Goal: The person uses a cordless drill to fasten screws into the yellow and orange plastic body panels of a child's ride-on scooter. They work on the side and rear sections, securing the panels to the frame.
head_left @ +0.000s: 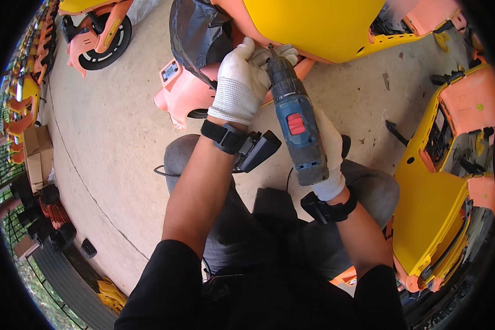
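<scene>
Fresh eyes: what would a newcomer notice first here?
Probably the blue power drill near the centre, gripped by the gloved right hand and pointing toward the large yellow panel at top. The gloved left hand is by the drill's front end. Yellow-and-orange bodywork shows at right.

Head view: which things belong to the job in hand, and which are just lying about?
Apparently in use:
drill, gripped by the right hand
yellow bodywork ahead, left hand at its edge

Apparently just standing or lying about:
cardboard box, left
wheeled vehicle, upper left
yellow parts, lower left
</scene>
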Available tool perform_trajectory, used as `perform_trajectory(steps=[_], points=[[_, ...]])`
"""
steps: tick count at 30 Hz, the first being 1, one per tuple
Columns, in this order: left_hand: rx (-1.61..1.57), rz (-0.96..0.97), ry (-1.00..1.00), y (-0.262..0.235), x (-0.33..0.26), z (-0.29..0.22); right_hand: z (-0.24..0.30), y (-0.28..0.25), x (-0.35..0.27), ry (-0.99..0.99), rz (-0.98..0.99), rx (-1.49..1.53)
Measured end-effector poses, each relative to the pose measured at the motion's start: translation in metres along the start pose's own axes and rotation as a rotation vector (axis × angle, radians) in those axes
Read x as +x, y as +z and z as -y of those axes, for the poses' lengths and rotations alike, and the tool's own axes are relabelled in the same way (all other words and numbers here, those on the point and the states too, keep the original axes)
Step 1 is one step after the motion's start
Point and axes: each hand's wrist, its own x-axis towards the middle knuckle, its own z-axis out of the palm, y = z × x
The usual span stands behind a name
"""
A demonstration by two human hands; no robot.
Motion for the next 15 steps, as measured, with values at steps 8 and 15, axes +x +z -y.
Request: perform_trajectory(steps=[8, 15], points=[[-0.011, -0.015, -0.009, -0.0021, 0.0020, 0.0017, 0.0071, 0.0065, -0.0004, 0.029, -0.018, 0.231], [-0.031, 0.016, -0.034, -0.0053, 0.0055, 0.0017, 0.0082, 0.0087, -0.0005, 0.033, -0.022, 0.357]])
